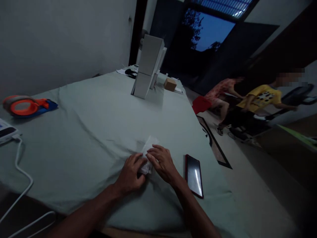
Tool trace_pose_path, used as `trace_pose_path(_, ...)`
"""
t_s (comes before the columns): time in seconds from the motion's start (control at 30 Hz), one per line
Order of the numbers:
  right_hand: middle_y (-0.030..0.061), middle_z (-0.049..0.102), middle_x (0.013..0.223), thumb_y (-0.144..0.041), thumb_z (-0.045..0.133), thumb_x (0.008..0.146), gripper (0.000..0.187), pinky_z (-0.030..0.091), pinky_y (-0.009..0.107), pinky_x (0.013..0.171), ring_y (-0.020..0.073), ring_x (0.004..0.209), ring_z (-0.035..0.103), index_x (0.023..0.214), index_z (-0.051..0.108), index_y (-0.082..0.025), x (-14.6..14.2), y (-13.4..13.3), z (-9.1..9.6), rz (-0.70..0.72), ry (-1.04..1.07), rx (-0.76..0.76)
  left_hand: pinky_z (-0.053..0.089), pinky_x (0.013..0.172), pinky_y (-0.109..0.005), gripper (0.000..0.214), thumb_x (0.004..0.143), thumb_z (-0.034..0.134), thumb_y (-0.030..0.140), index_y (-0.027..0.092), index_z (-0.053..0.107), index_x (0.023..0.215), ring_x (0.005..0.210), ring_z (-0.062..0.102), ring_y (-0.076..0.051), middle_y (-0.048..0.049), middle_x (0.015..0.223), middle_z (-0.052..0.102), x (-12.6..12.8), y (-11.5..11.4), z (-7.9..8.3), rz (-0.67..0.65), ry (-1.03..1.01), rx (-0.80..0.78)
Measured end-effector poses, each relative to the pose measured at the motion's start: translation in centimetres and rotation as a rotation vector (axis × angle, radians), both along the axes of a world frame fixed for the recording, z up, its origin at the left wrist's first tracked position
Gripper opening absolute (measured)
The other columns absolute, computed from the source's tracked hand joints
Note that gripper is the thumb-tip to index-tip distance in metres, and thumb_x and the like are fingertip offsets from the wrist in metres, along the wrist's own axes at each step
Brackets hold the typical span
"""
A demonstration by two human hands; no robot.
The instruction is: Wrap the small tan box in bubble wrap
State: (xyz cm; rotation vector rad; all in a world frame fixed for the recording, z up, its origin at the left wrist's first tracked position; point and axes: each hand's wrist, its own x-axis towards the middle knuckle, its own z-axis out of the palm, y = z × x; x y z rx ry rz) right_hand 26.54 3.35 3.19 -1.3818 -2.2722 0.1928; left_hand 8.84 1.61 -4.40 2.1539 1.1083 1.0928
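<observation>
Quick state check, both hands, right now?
Left hand: partly curled, fingers at the crinkled, whitish translucent plastic packet; whether it grips cannot be told.
Right hand: loosely bent, fingers over the same packet; grip cannot be told.

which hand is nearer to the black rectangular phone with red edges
Right. The right hand is just left of the phone, not touching it; the left hand is farther left of it.
</observation>
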Motion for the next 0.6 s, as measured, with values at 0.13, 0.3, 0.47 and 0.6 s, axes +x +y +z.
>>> trace_pose_path(0.13, 0.0080, 0.074, 0.092, -0.025, 0.054, 0.091, 0.020, 0.037, 0.051, 0.093, 0.0335, 0.117, 0.054, 0.082, 0.072, -0.020, 2.3, -0.5, -1.6, -0.220, -0.292, 0.010, 0.042, 0.101, -0.048, 0.052, 0.069, 0.057, 0.015, 0.020, 0.056, 0.121, 0.115, 0.052, -0.028, -0.0114, 0.123, 0.058, 0.0, -0.1, 0.1, -0.007, 0.049, 0.033)
trace_pose_path(0.3, 0.0074, 0.072, 0.107, -0.018, 0.063, 0.080, 0.017, 0.042, 0.050, 0.089, 0.0341, 0.116, 0.056, 0.094, 0.071, -0.022, 5.1, -1.5, -2.6, -0.227, -0.384, -0.059, 0.042, 0.098, -0.047, 0.050, 0.069, 0.059, 0.017, 0.017, 0.057, 0.119, 0.112, 0.052, -0.029, -0.0123, 0.119, 0.058, 0.0, -0.4, 0.4, 0.026, 0.048, 0.060)
trace_pose_path(0.47, 0.0104, 0.069, 0.116, -0.018, 0.060, 0.082, 0.026, 0.042, 0.049, 0.090, 0.0329, 0.118, 0.054, 0.107, 0.068, -0.019, 4.5, -1.3, -3.0, -0.279, -0.371, -0.054, 0.040, 0.099, -0.049, 0.050, 0.075, 0.060, 0.029, 0.016, 0.053, 0.123, 0.114, 0.051, -0.029, -0.0131, 0.122, 0.058, -0.4, -0.7, 1.1, 0.034, -0.034, 0.047)
trace_pose_path(0.6, 0.0112, 0.065, 0.123, -0.017, 0.057, 0.084, 0.031, 0.041, 0.047, 0.093, 0.0307, 0.120, 0.052, 0.114, 0.066, -0.018, 4.1, -0.8, -3.2, -0.291, -0.336, -0.049, 0.041, 0.100, -0.047, 0.042, 0.082, 0.052, 0.032, 0.017, 0.055, 0.121, 0.115, 0.052, -0.027, -0.0118, 0.122, 0.058, -0.8, -1.0, 3.7, 0.103, -0.091, -0.059)
